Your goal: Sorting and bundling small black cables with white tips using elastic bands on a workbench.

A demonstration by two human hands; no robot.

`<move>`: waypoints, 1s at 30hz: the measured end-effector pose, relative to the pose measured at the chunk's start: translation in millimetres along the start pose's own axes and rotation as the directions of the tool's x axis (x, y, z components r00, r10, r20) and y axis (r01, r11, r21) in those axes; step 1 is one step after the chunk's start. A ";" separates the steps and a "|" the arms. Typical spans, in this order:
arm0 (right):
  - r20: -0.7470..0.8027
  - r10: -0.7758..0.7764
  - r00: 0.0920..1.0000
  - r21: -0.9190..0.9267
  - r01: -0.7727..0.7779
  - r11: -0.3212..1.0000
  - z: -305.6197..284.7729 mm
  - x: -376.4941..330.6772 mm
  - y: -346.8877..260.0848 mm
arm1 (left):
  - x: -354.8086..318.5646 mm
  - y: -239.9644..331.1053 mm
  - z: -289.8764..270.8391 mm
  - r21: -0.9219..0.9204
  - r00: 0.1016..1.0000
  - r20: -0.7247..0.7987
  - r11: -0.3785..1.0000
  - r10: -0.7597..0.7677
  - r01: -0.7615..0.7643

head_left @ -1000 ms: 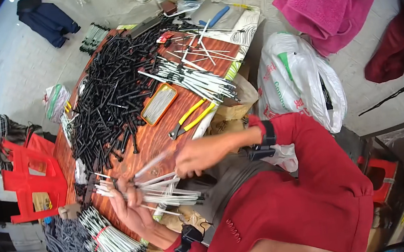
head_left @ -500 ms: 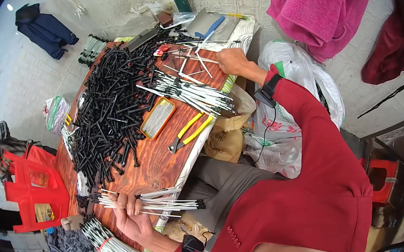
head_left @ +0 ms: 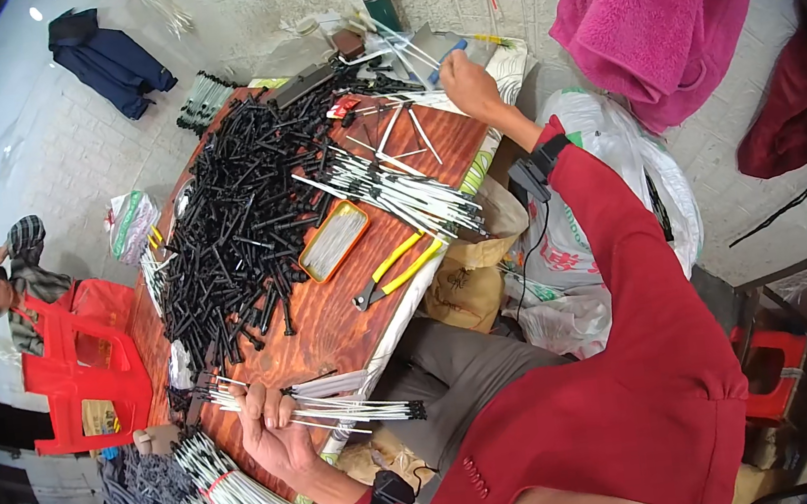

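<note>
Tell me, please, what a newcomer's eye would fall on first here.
Probably the large heap of black pieces across the reddish wooden table. Next comes the bright pink cloth at the upper right. The left hand, near the table's lower edge, grips a bundle of thin white sticks.

On my feed I see a heap of parts (head_left: 228, 213) on the left side of the table (head_left: 331, 316), a tray (head_left: 335, 243) just right of it, loose rods (head_left: 396, 190) behind the tray, and pliers (head_left: 411, 268) to its right, near the edge. The left hand (head_left: 277, 434) has a bunch of rods (head_left: 367, 410) over the near end, and the right hand (head_left: 470, 85) is at the far right corner. I find a stool (head_left: 97, 378) left of the table and a bag (head_left: 617, 140) to its right.
</note>
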State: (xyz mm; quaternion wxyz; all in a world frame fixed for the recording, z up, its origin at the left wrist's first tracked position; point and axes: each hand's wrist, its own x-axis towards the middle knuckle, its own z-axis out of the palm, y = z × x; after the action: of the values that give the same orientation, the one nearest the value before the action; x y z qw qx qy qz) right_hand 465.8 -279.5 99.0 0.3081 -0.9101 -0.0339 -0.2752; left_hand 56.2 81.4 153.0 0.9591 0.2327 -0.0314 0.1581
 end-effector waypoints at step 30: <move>0.307 -0.717 0.626 0.819 0.210 0.534 -68.8 -220.9 -192.4 | 21.3 -32.5 13.8 0.277 0.942 -0.110 0.920 0.318 -0.279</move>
State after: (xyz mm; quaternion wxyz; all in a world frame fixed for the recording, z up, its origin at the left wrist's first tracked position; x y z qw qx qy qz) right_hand 201.3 -140.2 133.4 0.5157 -0.6998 -0.4942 -0.0023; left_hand 86.9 53.8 153.9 0.8847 0.3350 0.0277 0.3228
